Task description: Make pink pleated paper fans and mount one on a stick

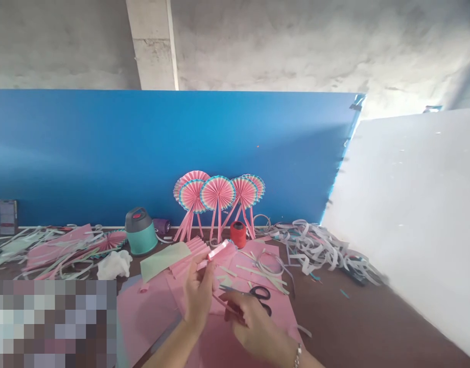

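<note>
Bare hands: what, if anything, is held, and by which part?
Left hand: folded pink paper piece, by its near end. Right hand: thin pinkish strip, grip point unclear.

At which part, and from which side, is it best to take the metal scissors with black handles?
Probably by the black finger loops, coming from the picture's right: the loops lie on that side, on pink paper, while the slim grey blades point toward the left hand.
</note>
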A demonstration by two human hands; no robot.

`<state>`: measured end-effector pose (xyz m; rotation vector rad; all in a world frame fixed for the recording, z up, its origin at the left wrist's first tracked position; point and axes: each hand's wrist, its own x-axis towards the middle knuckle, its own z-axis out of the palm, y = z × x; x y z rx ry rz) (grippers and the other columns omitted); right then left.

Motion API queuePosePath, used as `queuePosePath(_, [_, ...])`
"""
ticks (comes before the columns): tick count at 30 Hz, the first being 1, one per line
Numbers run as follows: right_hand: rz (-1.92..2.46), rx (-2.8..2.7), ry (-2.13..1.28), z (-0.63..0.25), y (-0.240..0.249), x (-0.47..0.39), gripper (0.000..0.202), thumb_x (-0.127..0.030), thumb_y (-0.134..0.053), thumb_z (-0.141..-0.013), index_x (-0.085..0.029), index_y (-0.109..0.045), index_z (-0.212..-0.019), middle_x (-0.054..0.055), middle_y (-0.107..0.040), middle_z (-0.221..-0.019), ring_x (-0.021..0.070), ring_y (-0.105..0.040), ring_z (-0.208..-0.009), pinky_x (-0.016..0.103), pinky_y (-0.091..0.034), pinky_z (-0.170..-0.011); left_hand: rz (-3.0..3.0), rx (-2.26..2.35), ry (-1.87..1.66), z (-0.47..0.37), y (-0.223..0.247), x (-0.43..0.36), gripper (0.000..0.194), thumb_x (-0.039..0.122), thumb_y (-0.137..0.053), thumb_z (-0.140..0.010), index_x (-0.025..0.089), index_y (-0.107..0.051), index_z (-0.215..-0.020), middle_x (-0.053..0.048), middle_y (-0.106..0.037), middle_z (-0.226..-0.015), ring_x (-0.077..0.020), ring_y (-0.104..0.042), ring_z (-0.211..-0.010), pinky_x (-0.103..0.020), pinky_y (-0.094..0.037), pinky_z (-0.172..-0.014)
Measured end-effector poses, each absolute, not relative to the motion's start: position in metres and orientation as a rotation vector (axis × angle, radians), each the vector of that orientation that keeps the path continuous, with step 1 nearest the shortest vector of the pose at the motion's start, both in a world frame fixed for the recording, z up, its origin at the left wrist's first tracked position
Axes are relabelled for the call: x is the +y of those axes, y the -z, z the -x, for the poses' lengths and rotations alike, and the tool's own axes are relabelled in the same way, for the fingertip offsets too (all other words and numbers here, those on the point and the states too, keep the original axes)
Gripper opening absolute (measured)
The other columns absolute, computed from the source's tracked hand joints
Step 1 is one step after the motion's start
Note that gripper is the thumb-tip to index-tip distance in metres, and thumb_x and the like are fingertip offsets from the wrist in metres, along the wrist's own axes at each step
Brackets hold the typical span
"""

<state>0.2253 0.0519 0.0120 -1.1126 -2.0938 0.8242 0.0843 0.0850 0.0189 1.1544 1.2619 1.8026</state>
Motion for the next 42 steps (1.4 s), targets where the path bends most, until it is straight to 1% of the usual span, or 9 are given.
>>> queuePosePath(3, [1.069,-2.087,-0.819,-0.229,-0.012,0.053,0.042,-0.005,-0.037,-0.076,-0.021,-0.065,-0.102,0.002,-0.070,-0.083,0.0154,-0.063,-0.075,0.024,-0.045,-0.069,-1.253,1.274,-1.806,-0.081,-0.018,0.086,0.035,0.046,-0.059,-0.080,0.018,-0.058,-0.100,0.008,-0.047,-0.046,-0.0107,-0.046,-0.042,-0.019,-0.037,-0.043])
queuePosePath(7, [1.015,-2.097,-0.633,-0.242,-0.024,0.057,0.035,-0.016,-0.043,-0.086,-0.021,-0.060,-0.117,0.007,-0.069,-0.098,0.0182,-0.063,-0.082,0.028,-0.047,-0.073,-1.548,1.380,-1.894,-0.063,-0.020,0.098,0.021,0.036,-0.057,-0.084,0.020,-0.062,-0.095,-0.002,-0.064,-0.078,-0.0147,-0.057,-0.065,-0.024,-0.044,-0.055])
queuePosePath(9, [0.949,-2.073,-0.521,-0.250,-0.031,0.058,0.030,-0.021,-0.041,-0.091,-0.022,-0.059,-0.115,0.006,-0.068,-0.094,0.0173,-0.062,-0.079,0.027,-0.047,-0.070,-1.808,1.418,-1.908,-0.055,-0.021,0.102,0.014,0.031,-0.056,-0.085,0.021,-0.064,-0.092,-0.003,-0.066,-0.086,-0.0173,-0.057,-0.075,-0.027,-0.045,-0.064])
queuePosePath(14, [0.911,-1.957,-0.209,-0.264,-0.039,0.062,0.017,-0.021,-0.041,-0.093,-0.021,-0.057,-0.098,0.003,-0.062,-0.077,0.0158,-0.057,-0.066,0.027,-0.042,-0.062,-2.398,1.487,-1.731,-0.050,-0.025,0.101,0.014,0.022,-0.057,-0.086,0.027,-0.065,-0.097,-0.001,-0.070,-0.093,-0.0229,-0.056,-0.093,-0.037,-0.038,-0.084])
queuePosePath(18, [0.939,-1.951,-0.085,-0.266,-0.038,0.067,0.014,-0.020,-0.042,-0.093,-0.022,-0.055,-0.095,0.003,-0.063,-0.080,0.0167,-0.057,-0.070,0.030,-0.041,-0.068,-2.591,1.435,-1.618,-0.053,-0.026,0.097,0.017,0.018,-0.054,-0.088,0.026,-0.063,-0.099,0.000,-0.071,-0.099,-0.0227,-0.057,-0.096,-0.039,-0.035,-0.089])
queuePosePath(22, [0.998,-1.999,-0.149,-0.263,-0.037,0.071,0.015,-0.020,-0.042,-0.093,-0.022,-0.056,-0.088,0.002,-0.064,-0.081,0.0167,-0.057,-0.072,0.031,-0.038,-0.070,-2.657,1.448,-1.565,-0.054,-0.025,0.095,0.020,0.017,-0.050,-0.089,0.027,-0.063,-0.101,0.000,-0.071,-0.102,-0.0222,-0.058,-0.100,-0.042,-0.030,-0.097])
queuePosePath(28, [1.174,-1.887,-0.346,-0.259,-0.032,0.075,0.017,-0.026,-0.044,-0.092,-0.022,-0.058,-0.083,0.003,-0.066,-0.081,0.0187,-0.059,-0.074,0.034,-0.037,-0.078,-2.704,1.403,-1.527,-0.055,-0.022,0.095,0.021,0.018,-0.049,-0.089,0.028,-0.062,-0.102,-0.001,-0.071,-0.103,-0.0221,-0.058,-0.103,-0.042,-0.029,-0.101])
queuePosePath(33, [1.198,-1.814,-0.440,-0.258,-0.030,0.078,0.019,-0.030,-0.044,-0.091,-0.022,-0.058,-0.080,0.001,-0.066,-0.077,0.0172,-0.059,-0.068,0.036,-0.037,-0.083,-2.689,1.316,-1.536,-0.057,-0.023,0.095,0.018,0.015,-0.050,-0.089,0.025,-0.061,-0.099,-0.002,-0.071,-0.101,-0.0207,-0.058,-0.102,-0.040,-0.031,-0.099])
queuePosePath(42, [1.137,-1.859,-0.306,-0.263,-0.034,0.073,0.020,-0.028,-0.041,-0.093,-0.023,-0.059,-0.085,0.003,-0.065,-0.086,0.0194,-0.058,-0.082,0.034,-0.037,-0.080,-2.689,1.348,-1.555,-0.056,-0.023,0.096,0.020,0.014,-0.049,-0.090,0.024,-0.060,-0.102,-0.002,-0.071,-0.102,-0.0203,-0.057,-0.101,-0.040,-0.031,-0.097])
